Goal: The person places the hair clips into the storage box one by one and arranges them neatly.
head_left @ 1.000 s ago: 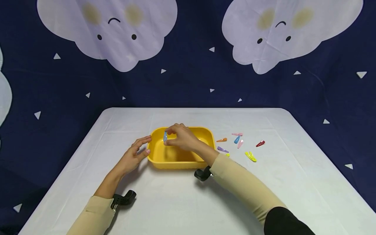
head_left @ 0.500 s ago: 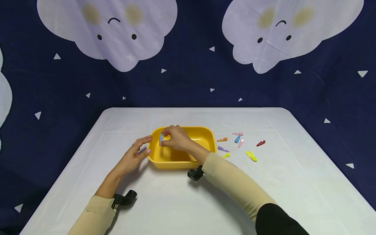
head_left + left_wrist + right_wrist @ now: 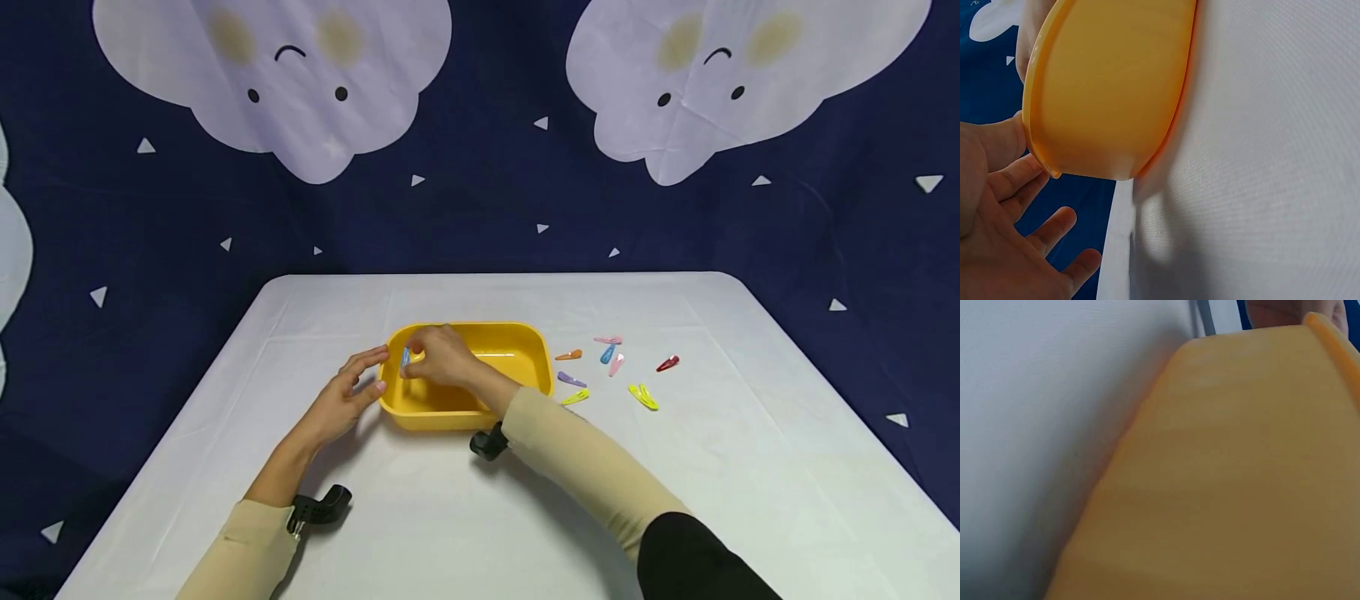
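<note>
beige sleeves [image 3: 588,467] end beside black wrist-worn devices [image 3: 327,506], with black fabric [image 3: 697,560] further up on the right.

This looks like a makeshift studio: a navy cloud-print cloth [image 3: 480,200] hangs behind a white-covered table [image 3: 420,517].

Yellow on rounded rectangular plastic tub [image 3: 465,422]; blue on slim hair clip [image 3: 406,357]; white triangles [image 3: 929,183] on navy cloth backdrop [image 3: 491,208].
</note>
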Demonstrator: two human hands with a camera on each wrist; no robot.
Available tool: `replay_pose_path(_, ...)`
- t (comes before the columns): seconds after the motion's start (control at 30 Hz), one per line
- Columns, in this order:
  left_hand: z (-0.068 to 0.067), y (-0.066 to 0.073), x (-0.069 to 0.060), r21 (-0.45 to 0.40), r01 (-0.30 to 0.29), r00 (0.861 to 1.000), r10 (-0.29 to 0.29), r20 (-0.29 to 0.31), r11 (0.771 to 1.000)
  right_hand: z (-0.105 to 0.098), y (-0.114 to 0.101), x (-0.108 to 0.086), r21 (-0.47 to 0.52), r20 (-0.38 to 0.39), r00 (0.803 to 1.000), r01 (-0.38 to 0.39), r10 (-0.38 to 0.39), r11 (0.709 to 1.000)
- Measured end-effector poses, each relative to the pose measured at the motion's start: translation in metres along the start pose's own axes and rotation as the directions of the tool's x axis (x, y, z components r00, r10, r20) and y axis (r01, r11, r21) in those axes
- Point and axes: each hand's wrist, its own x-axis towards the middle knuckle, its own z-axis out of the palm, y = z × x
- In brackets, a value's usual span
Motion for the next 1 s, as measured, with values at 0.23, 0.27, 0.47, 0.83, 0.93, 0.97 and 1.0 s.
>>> replay_pose_path(0.23,0.001,0.0,0.0,0.005,0.001,1.0,-0.001,-0.002,1.0,0.01,0.0,0.0,-0.044,0.019,1.0,-0.005,0.006,0.999)
replay_pose_path(0.27,0.001,0.0,0.0,0.007,0.0,1.0,0.0,-0.003,1.0,0.011,0.001,0.0,-0.047,0.022,1.0,-0.009,0.01,0.999)
replay_pose_path(0.47,0.001,0.0,0.0,0.007,0.005,1.0,-0.005,-0.007,1.0,0.017,0.002,0.0,-0.062,0.042,0.999,-0.013,0.015,0.998)
replay_pose_path(0.83,0.002,-0.001,0.001,0.003,-0.02,1.0,0.02,-0.02,1.0,0.024,0.002,-0.003,-0.148,0.055,0.998,0.001,0.007,0.989)
replay_pose_path(0.93,0.001,0.0,0.001,0.004,-0.012,1.0,0.012,-0.014,1.0,0.025,0.002,-0.003,-0.175,0.058,0.998,0.011,-0.001,0.985)
replay_pose_path(0.97,0.001,0.0,0.001,0.003,-0.009,1.0,0.009,-0.012,1.0,0.025,0.002,-0.003,-0.189,0.058,0.998,0.016,-0.005,0.982)
replay_pose_path(1.0,0.001,0.0,0.001,0.003,-0.008,1.0,0.008,-0.012,1.0,0.026,0.003,-0.003,-0.198,0.059,0.998,0.02,-0.008,0.98)
